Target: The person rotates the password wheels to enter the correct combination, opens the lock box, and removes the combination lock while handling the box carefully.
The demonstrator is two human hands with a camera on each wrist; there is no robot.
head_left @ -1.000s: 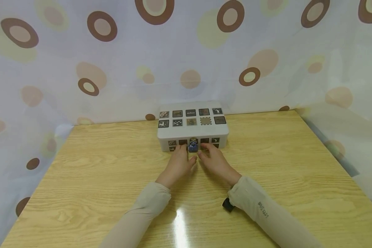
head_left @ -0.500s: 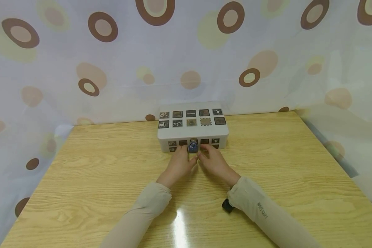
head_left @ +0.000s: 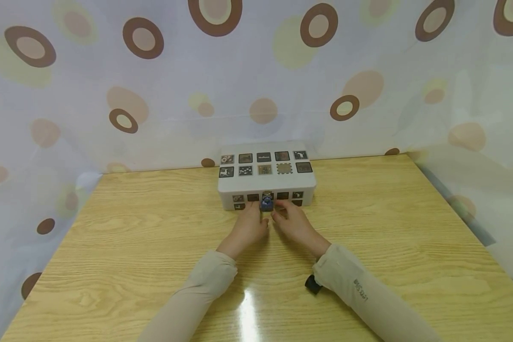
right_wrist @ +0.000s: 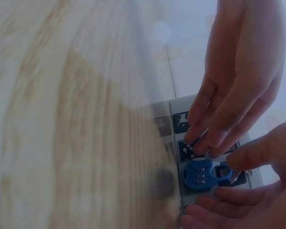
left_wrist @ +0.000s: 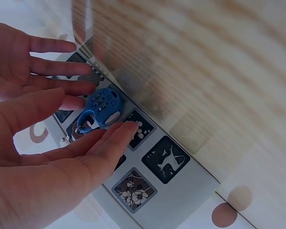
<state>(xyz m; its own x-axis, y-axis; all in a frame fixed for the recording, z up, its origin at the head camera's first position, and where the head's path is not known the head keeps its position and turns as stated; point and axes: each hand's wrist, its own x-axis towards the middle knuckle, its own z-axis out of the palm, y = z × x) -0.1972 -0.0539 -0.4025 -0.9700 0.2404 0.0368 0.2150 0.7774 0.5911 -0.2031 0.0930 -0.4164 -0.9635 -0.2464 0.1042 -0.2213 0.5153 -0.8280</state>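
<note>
A blue combination padlock [head_left: 267,203] with number dials hangs at the front of a white box [head_left: 256,181] decorated with dark picture squares. My left hand [head_left: 247,229] is at the padlock's left, its extended fingers beside the lock body [left_wrist: 104,106] in the left wrist view. From the other side comes my right hand [head_left: 297,227], fingers loosely extended. In the right wrist view the right thumb [right_wrist: 252,155] lies close by the shackle, with the other fingers along the lock's far side. Neither hand grips the padlock.
The box stands at the back of a wood-grain table [head_left: 154,237], near a white curtain [head_left: 175,71] with brown and cream circles. A small black device [head_left: 313,284] sits under the right sleeve [head_left: 355,280].
The left thumb has drawn back slightly from the padlock. Right fingertips are a little closer to the lock. The box has stayed in place.
</note>
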